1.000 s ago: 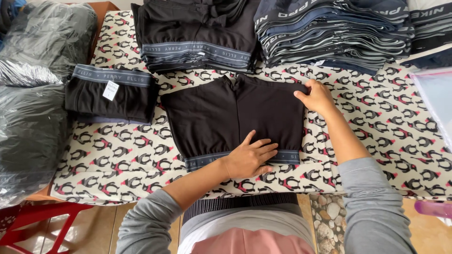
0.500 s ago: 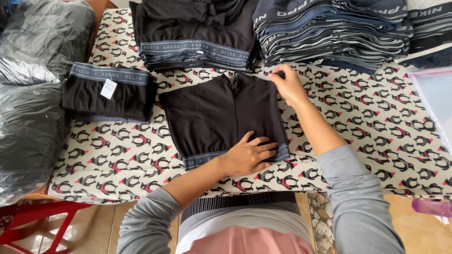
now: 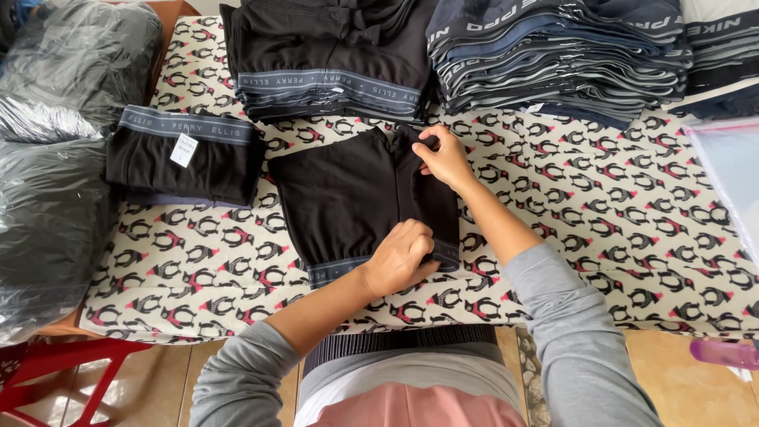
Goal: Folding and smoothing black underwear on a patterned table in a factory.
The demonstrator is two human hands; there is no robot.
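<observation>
A pair of black boxer briefs (image 3: 348, 198) lies flat on the patterned tablecloth (image 3: 601, 213), its grey waistband toward me. My right hand (image 3: 443, 156) pinches the garment's far right edge, which is folded over toward the middle. At the waistband, my left hand (image 3: 403, 257) presses down and grips the near edge of that folded flap.
A folded black pair with a white tag (image 3: 183, 154) lies to the left. Stacks of folded underwear (image 3: 332, 55) (image 3: 553, 59) fill the far side. Bundles in clear plastic (image 3: 55, 142) sit at the left, a clear bag (image 3: 731, 178) at the right, a red stool (image 3: 55, 372) below.
My right hand has carried the garment's right side leftward, folding it over the middle. My left hand shifted slightly right along the waistband to hold the fold.
</observation>
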